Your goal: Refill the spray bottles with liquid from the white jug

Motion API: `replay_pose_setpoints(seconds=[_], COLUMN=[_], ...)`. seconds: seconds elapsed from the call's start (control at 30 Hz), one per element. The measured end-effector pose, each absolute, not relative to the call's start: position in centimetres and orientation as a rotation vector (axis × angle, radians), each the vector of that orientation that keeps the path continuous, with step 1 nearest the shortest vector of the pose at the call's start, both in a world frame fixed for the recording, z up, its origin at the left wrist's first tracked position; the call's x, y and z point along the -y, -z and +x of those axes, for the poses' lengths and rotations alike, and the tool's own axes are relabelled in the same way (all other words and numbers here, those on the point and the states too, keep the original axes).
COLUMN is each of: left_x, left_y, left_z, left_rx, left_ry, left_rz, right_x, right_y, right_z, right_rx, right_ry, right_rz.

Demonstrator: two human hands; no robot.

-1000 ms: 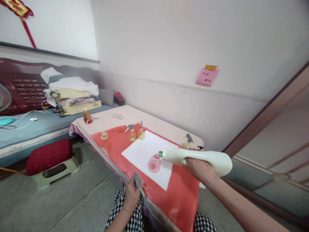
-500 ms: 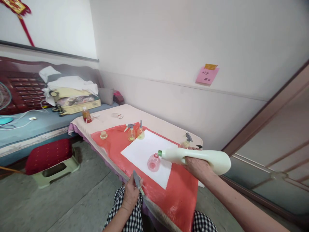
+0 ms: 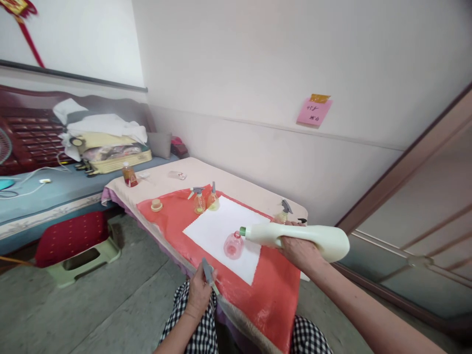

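1. Bottle (image 3: 334, 241), pale green, lies near level in the right hand (image 3: 298, 250); fingers wrapped around its handle, grip closed on it.
2. Green spout of that bottle, left of the right-hand grip, sits at the neck of the pink bottle (image 3: 233, 246). Can't tell if they touch.
3. Left hand (image 3: 199, 290) pinches a grey spray head (image 3: 207, 272) between thumb and fingers, near the table edge, nearer the body than the pink bottle.
4. Pink bottle stands between the two grips, on the white sheet (image 3: 206, 228), which lies on the red cover (image 3: 273, 290).
5. Just beyond the right-hand grip: sprayer (image 3: 285, 207), grey top, partly hidden.
6. Farther out, left of the right-hand grip: two spray bottles (image 3: 199, 202) near each other by the sheet's far-left corner.
7. Beyond the left-hand grip, to its left: round beige piece (image 3: 156, 204); past that, amber bottle (image 3: 129, 175).
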State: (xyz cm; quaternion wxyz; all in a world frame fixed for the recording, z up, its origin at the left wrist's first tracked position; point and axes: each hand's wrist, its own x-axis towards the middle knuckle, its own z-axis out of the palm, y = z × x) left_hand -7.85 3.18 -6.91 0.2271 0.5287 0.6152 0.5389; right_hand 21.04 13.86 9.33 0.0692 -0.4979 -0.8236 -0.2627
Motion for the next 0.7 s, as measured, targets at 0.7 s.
replay_pose_setpoints(seconds=[0.7], left_x=[-3.11], left_y=[6.18], left_z=[-7.74], left_rx=[-1.684], left_ry=[-1.479], left_rz=[1.449], right_x=[-13.87], right_y=[-9.74], right_z=[20.96], right_rx=[2.489], right_ry=[0.817], right_rz=[-1.436])
